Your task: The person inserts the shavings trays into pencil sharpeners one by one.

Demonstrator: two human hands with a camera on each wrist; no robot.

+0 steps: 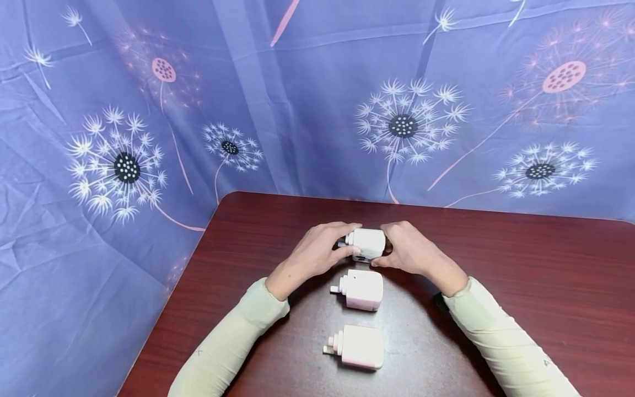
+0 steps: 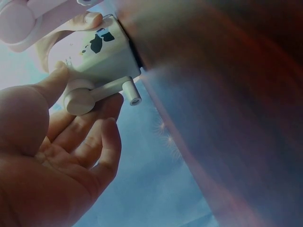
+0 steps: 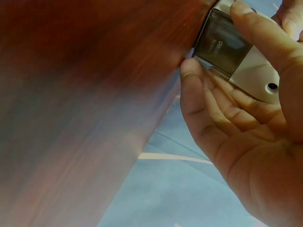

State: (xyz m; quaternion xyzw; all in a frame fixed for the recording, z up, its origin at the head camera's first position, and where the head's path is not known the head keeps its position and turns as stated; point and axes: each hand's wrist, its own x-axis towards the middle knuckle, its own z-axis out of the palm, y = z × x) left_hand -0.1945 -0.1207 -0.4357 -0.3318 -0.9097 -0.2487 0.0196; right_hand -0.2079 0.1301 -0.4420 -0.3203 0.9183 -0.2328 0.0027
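A white crank-handled pencil sharpener (image 1: 370, 241) stands at the back of a row, between both hands. My left hand (image 1: 317, 251) holds it at its crank side, with the thumb against the body and fingers beyond. The left wrist view shows its dark printed picture (image 2: 97, 43) and its crank (image 2: 110, 89). From the other side, my right hand (image 1: 410, 249) grips it between thumb and fingers. On that side, the right wrist view shows a dark see-through drawer (image 3: 221, 45) and a round pencil hole (image 3: 272, 87).
Two more sharpeners, pinkish white, stand nearer on the dark red wooden table (image 1: 521, 264): a middle one (image 1: 364, 288) and a front one (image 1: 363, 346), cranks to the left. Behind the table hangs a blue dandelion-print cloth (image 1: 317, 127).
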